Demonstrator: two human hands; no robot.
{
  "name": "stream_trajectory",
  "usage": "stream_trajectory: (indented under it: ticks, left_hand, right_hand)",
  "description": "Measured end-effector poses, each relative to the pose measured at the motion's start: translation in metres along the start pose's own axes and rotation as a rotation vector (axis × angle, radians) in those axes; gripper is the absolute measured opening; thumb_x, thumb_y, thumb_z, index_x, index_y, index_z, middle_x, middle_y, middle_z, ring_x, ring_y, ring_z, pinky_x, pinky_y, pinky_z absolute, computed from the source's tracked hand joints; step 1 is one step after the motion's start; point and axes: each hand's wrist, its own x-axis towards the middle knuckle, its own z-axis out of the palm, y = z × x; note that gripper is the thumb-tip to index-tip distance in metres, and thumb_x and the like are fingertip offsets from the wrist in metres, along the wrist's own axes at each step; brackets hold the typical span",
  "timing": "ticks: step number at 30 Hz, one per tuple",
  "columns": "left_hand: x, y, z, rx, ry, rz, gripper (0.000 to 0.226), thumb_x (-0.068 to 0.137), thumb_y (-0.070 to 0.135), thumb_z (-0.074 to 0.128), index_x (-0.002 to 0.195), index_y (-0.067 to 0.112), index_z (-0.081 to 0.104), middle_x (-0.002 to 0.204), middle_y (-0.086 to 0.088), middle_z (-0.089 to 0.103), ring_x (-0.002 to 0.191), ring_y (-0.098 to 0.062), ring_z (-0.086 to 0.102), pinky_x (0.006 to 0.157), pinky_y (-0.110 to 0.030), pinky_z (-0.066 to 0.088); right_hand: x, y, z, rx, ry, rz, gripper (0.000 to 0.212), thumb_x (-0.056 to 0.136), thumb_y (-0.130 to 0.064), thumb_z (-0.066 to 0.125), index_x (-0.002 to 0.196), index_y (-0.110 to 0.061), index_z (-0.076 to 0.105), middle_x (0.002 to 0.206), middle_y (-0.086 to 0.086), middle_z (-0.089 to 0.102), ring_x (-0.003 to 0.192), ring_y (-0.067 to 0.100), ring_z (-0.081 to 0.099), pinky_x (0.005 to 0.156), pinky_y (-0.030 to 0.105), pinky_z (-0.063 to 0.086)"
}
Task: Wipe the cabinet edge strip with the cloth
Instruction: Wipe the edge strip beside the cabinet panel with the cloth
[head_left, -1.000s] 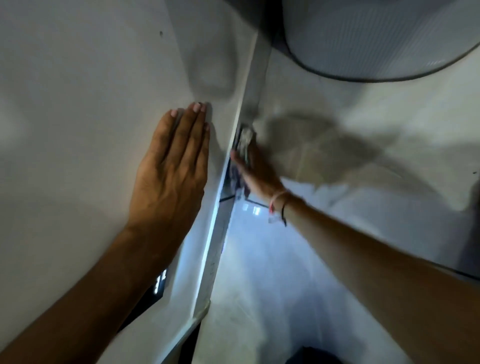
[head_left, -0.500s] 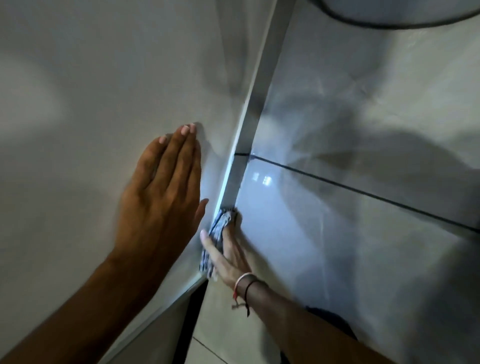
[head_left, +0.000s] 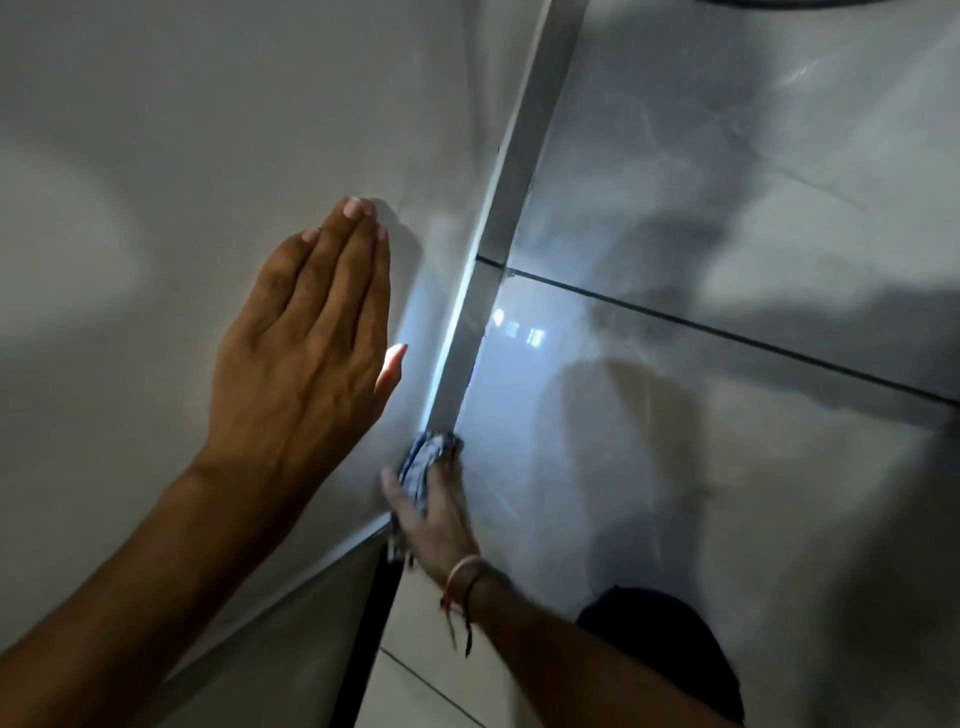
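The cabinet edge strip (head_left: 511, 171) is a narrow pale band that runs from the top centre down to the cabinet's lower corner. My right hand (head_left: 439, 519) presses a blue-and-white checked cloth (head_left: 423, 465) against the strip near its lower end. The cloth is bunched under my fingers, and part of it hangs below my palm. My left hand (head_left: 306, 343) lies flat on the white cabinet side panel (head_left: 182, 156), fingers together, just left of the strip.
Glossy grey wall tiles (head_left: 727, 234) with dark grout lines fill the right side. A dark gap (head_left: 366, 634) runs below the cabinet's bottom edge. A dark piece of clothing (head_left: 670, 649) shows at the lower right.
My right hand has slid the cloth down the strip from near its upper part to near the lower corner. My left hand has stayed flat on the panel.
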Motion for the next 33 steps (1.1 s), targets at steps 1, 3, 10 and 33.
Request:
stream_trajectory:
  ticks: [1, 3, 10, 33]
  left_hand:
    - [-0.001, 0.0, 0.001, 0.004, 0.017, -0.003, 0.068, 0.11, 0.035, 0.041, 0.156, -0.013, 0.028, 0.163, -0.031, 0.031, 0.154, -0.04, 0.029, 0.126, -0.047, 0.022]
    - [0.0, 0.004, 0.001, -0.006, 0.023, -0.033, 0.068, 0.11, 0.035, 0.039, 0.156, -0.012, 0.027, 0.163, -0.03, 0.031, 0.154, -0.04, 0.029, 0.126, -0.048, 0.022]
    - [0.007, 0.012, 0.002, -0.09, -0.004, -0.105, 0.069, 0.11, 0.035, 0.03, 0.16, -0.009, 0.014, 0.169, -0.026, 0.016, 0.159, -0.036, 0.013, 0.129, -0.046, 0.015]
    - [0.014, 0.011, 0.001, -0.083, 0.145, -0.087, 0.053, 0.105, 0.018, 0.049, 0.149, -0.011, 0.046, 0.156, -0.026, 0.045, 0.148, -0.037, 0.042, 0.118, -0.046, 0.039]
  right_hand:
    - [0.022, -0.011, -0.013, 0.006, 0.059, -0.051, 0.095, 0.082, -0.072, 0.054, 0.16, -0.031, 0.019, 0.164, 0.002, 0.034, 0.15, 0.02, 0.037, 0.126, 0.047, 0.03]
    - [0.07, -0.048, -0.044, 0.001, 0.203, -0.081, 0.087, 0.086, -0.065, 0.056, 0.159, -0.03, 0.024, 0.155, 0.0, 0.044, 0.141, 0.02, 0.046, 0.124, 0.049, 0.033]
    - [-0.016, 0.022, 0.006, -0.089, -0.1, 0.054, 0.114, 0.075, -0.083, 0.052, 0.161, -0.038, -0.006, 0.173, -0.008, 0.004, 0.161, 0.015, 0.01, 0.131, 0.044, 0.018]
    - [0.014, -0.014, -0.025, 0.132, 0.008, 0.316, 0.081, 0.069, -0.024, 0.076, 0.142, -0.012, 0.044, 0.123, 0.009, 0.061, 0.091, 0.025, 0.062, 0.085, 0.041, 0.053]
